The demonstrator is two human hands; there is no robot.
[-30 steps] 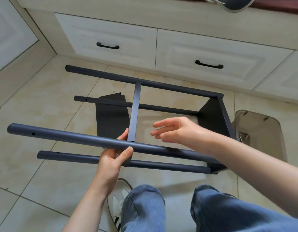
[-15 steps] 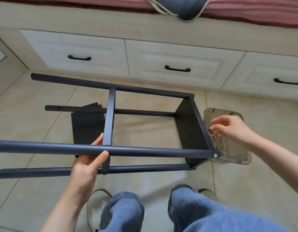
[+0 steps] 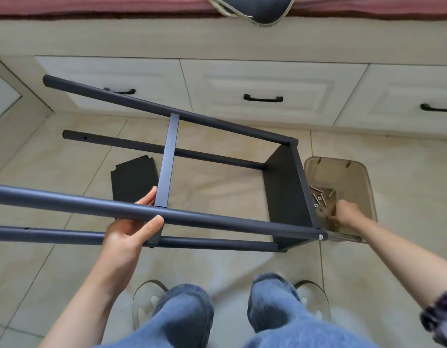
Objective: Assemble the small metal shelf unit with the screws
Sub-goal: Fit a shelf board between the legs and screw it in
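The dark metal shelf frame (image 3: 217, 219) lies on its side on the tiled floor, four long tubes joined by a flat crossbar (image 3: 169, 156) and an end panel (image 3: 287, 194). My left hand (image 3: 132, 229) grips the nearest tube beside the crossbar. To the right of the end panel, my right hand (image 3: 346, 214) reaches down into a clear brown plastic bin (image 3: 365, 182) that holds several screws and washers (image 3: 320, 197). Its fingertips are hidden among them, so its hold does not show. One screw (image 3: 320, 237) sits in the near tube's end.
A loose dark shelf panel (image 3: 133, 179) lies flat on the floor under the frame. White drawers with black handles (image 3: 263, 98) run along the back under a red-covered bench. My knees and shoes are at the bottom of the view.
My right hand moved from in front of the frame to the right and down into the bin of screws. My left hand kept its grip on the near tube.
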